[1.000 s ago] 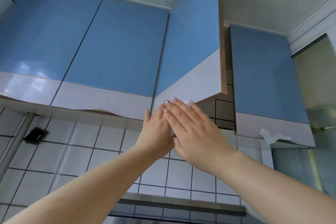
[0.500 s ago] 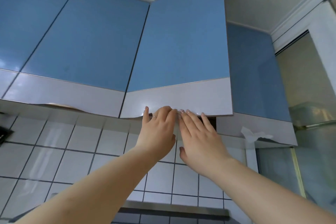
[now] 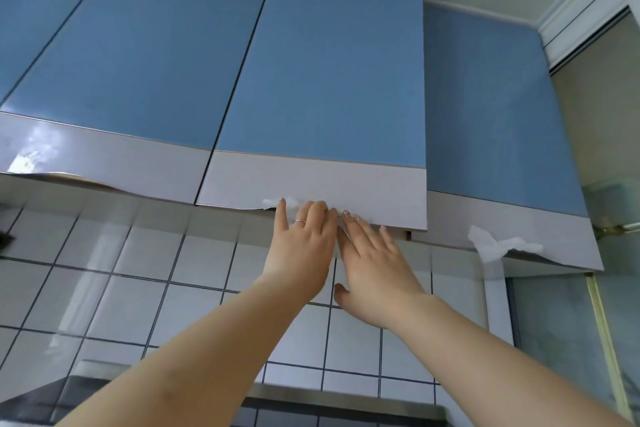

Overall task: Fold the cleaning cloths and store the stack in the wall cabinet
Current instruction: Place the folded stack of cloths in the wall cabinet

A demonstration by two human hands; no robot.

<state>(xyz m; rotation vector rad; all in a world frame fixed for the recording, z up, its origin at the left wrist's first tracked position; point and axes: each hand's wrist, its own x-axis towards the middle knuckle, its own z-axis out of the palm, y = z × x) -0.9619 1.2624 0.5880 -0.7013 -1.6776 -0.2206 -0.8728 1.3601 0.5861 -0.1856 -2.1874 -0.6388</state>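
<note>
Hands, left (image 3: 300, 246) and right (image 3: 372, 263), press flat, fingers straight, against cabinet door (image 3: 322, 80) bottom edge, gripping nothing.

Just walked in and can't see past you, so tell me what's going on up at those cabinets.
A person has both hands on the lower edge of the blue wall cabinet door. The left hand and right hand lie side by side with fingers fairly straight, pressing on its white bottom strip. The door sits almost flush, with a small gap showing at its lower right corner. No cleaning cloths are in view.
</note>
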